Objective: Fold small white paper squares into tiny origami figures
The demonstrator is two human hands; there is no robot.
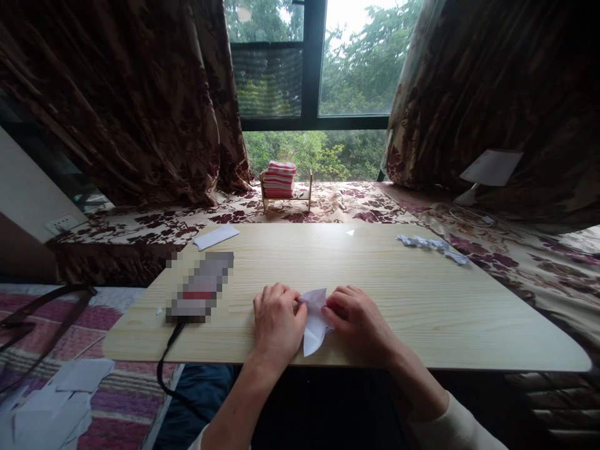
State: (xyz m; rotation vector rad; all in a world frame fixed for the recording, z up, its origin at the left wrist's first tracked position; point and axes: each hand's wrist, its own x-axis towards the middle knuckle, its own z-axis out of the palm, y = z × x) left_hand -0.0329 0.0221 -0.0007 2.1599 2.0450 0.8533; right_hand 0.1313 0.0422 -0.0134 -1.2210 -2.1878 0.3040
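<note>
A folded piece of white paper (315, 322) is between my two hands near the front edge of the wooden tabletop (300, 250). It comes to a point at top and bottom, and its folds stand partly open. My left hand (279, 319) pinches its left side, thumb toward the paper and fingers curled. On the right side, my right hand (359, 319) grips it with bent fingers. The fingertips of both hands partly hide the paper's edges.
Several small folded paper pieces (431, 245) lie in a row at the back right. A white paper stack (216, 237) sits back left, above a blurred-out device (201, 290) with a black cable (164, 362). Loose sheets (56, 400) lie on the bed. Striped cloths (279, 180) fill a small rack.
</note>
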